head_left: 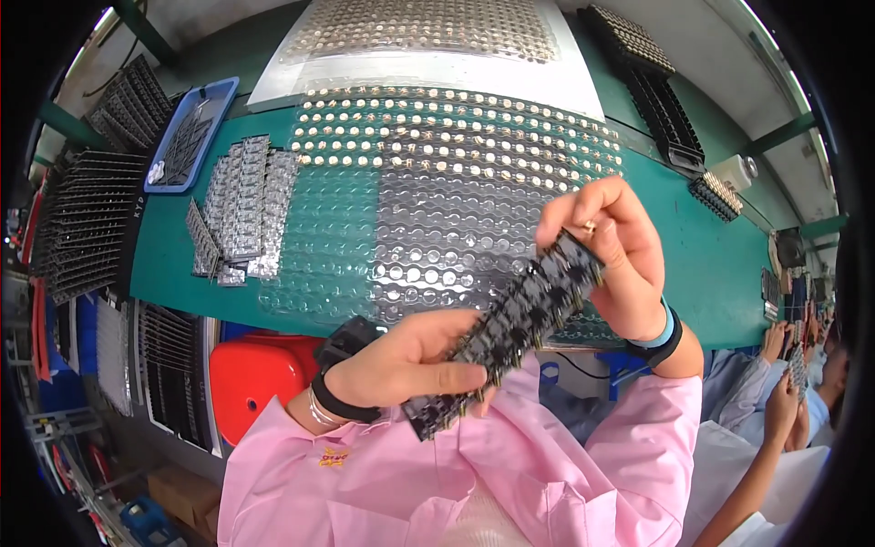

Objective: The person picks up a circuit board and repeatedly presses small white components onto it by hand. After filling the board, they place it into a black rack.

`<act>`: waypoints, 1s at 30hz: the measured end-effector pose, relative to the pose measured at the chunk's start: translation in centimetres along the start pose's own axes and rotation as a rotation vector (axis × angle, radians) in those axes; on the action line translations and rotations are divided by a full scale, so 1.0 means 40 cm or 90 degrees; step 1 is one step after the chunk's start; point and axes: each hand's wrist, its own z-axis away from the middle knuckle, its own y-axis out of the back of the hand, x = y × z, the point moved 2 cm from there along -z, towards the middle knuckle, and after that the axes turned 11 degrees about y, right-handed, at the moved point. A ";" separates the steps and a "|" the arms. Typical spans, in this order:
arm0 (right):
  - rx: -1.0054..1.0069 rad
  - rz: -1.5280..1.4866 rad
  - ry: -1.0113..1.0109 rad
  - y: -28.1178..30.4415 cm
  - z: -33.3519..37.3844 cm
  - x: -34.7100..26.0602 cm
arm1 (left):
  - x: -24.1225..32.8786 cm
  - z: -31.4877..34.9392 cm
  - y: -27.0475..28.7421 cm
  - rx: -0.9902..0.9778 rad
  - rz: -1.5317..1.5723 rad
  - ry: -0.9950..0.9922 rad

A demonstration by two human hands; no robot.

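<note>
My left hand (410, 361) is wrapped round the lower end of a long black strip (515, 324) set with rows of small parts, held tilted up to the right above the table's near edge. At the strip's upper end, my right hand (620, 260) pinches a tiny brass-coloured part (589, 226) between thumb and finger. Beyond the hands lies a clear plastic blister tray (428, 205); small round white-topped parts fill its far rows, while the pockets nearer me show no parts. What the strip's underside looks like is hidden.
A pile of grey-and-black strips (244, 205) lies left of the tray, beside a blue bin (193, 132) of thin rods. Black racks (87, 219) stand far left. A red stool (264, 374) is below the table edge. Co-workers' hands (786, 401) work at right.
</note>
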 end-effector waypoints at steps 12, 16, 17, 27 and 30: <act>-0.013 0.012 -0.119 0.021 -0.013 0.002 | -0.008 -0.002 -0.007 0.224 -0.133 -0.288; 0.002 -0.002 -0.157 0.023 0.019 -0.019 | -0.005 -0.004 -0.002 0.194 -0.180 -0.278; 0.011 0.002 -0.155 0.020 0.041 -0.031 | -0.007 -0.004 0.001 0.193 -0.122 -0.276; -0.137 0.028 -0.193 -0.048 0.117 -0.102 | -0.020 -0.008 0.031 0.074 0.076 -0.314; 0.044 0.023 -0.211 -0.018 0.036 -0.055 | -0.033 -0.005 0.063 0.058 0.030 -0.273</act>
